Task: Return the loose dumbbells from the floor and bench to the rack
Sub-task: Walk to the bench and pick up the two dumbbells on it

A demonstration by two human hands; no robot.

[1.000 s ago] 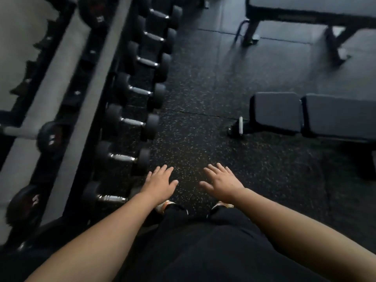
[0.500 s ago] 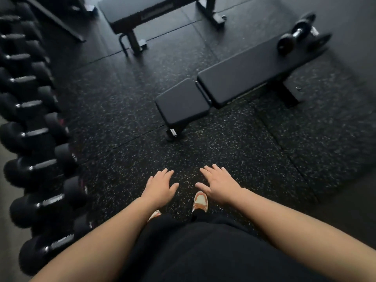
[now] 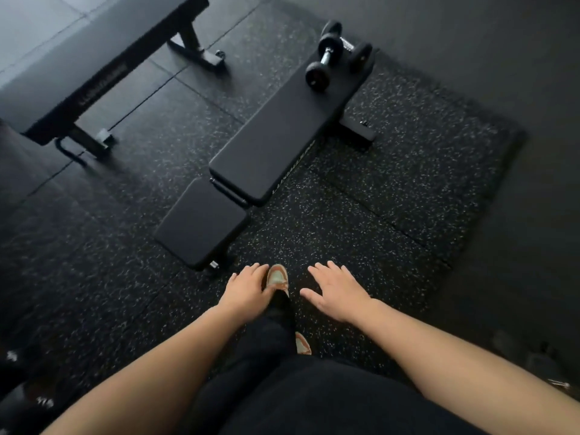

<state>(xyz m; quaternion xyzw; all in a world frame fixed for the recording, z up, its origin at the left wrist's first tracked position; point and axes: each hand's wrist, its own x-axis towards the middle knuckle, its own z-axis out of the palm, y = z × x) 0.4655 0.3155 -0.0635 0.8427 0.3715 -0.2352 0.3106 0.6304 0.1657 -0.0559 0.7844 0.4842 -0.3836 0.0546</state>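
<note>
A black dumbbell with a chrome handle lies on the far end of the black adjustable bench. A second black dumbbell lies just behind it at the bench's end. My left hand and my right hand hang in front of me, both empty with fingers spread, well short of the bench. Rack dumbbell ends show at the lower left edge.
A flat black bench stands at the upper left. The bench's seat pad is close ahead of my feet. My shoes stand on the speckled rubber floor. Plain dark floor lies to the right.
My view has swung right, away from the dumbbell rack, and moved toward the adjustable bench. The two dumbbells on its far end have come into view. Both hands stay empty.
</note>
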